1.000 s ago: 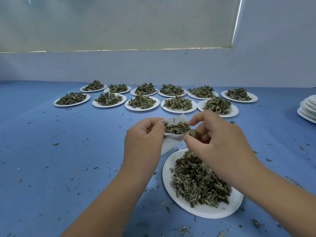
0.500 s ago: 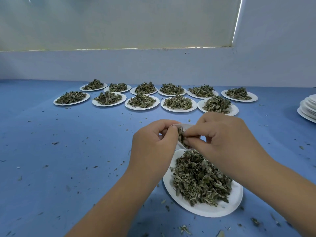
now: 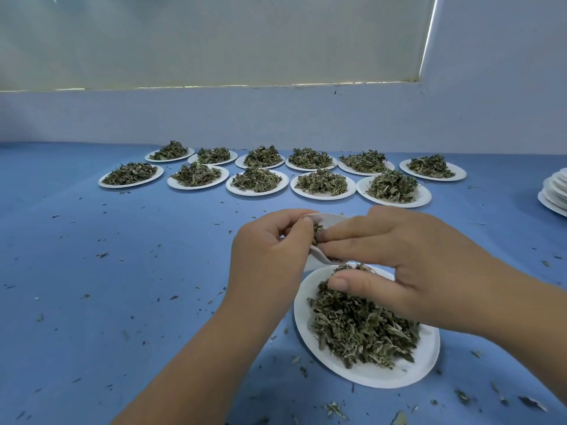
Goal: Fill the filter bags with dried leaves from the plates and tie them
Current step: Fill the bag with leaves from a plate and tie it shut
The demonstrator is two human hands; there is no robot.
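Head: left hand holds filter bag; right hand presses leaves inside.

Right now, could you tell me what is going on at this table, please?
A person is filling a small white filter bag with dried leaves. The left hand grips the bag at its mouth, over the far edge of the near plate, while the right hand presses leaves into the opening with outstretched fingers. The bag is not yet tied. Eleven more heaped plates wait in two rows behind, and a stack of empty plates sits at the right.
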